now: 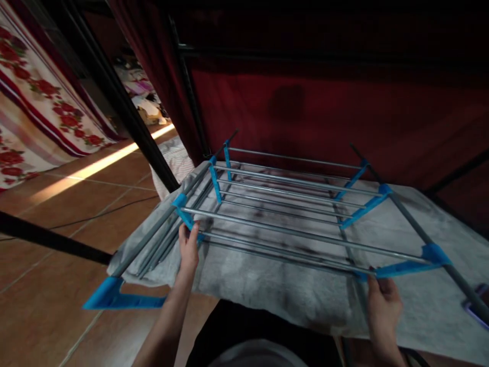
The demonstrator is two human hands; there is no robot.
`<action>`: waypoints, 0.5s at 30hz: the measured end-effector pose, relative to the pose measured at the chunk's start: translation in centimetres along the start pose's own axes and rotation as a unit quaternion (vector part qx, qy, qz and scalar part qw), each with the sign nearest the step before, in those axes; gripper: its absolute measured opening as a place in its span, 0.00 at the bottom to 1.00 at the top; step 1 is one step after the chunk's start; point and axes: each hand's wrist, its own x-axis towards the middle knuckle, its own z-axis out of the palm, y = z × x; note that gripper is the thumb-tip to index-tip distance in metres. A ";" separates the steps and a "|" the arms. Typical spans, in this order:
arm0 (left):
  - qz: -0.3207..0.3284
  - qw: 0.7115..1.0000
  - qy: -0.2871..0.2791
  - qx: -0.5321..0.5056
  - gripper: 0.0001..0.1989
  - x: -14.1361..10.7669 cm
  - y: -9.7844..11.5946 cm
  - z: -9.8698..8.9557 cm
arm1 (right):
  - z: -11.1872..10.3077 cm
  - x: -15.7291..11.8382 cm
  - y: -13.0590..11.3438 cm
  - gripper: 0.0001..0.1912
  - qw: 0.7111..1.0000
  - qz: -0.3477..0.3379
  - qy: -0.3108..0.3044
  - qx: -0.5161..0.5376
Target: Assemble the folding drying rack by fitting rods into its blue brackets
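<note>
Drying rack (pixel 282 214) of grey rods and blue plastic joints, lying tilted over a grey towel (pixel 275 285) before a dark red fabric wall (pixel 344 112); left hand (pixel 188 250) gripping its near-left rail, right hand (pixel 382 300) closed on the near-right blue bracket (pixel 405 267)

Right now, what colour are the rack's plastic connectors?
Bright blue connectors on grey metal rods, clearest in the head view.
</note>
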 end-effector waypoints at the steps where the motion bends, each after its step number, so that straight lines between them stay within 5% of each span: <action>1: 0.000 1.000 0.010 -0.014 0.23 -0.6 -0.3 -0.4 | 0.0 0.0 -0.1 0.22 1.000 0.007 -0.001 0.012; 5: -0.011 0.999 0.030 0.013 0.22 -2.8 -1.9 -1.6 | 0.4 -0.6 -0.3 0.27 0.999 0.014 0.009 0.044; 10: 0.033 0.985 -0.042 0.163 0.17 -3.2 -3.3 -2.3 | 1.1 -3.5 0.0 0.26 0.996 -0.001 0.077 0.044; 13: 0.033 0.979 -0.074 0.189 0.14 -2.5 -3.6 -2.3 | 2.1 -6.7 -0.4 0.15 0.991 -0.127 -0.041 0.000; 15: 0.033 0.974 -0.081 0.209 0.12 -2.1 -3.7 -2.3 | 3.5 -9.0 -1.3 0.14 0.962 -0.218 -0.161 -0.021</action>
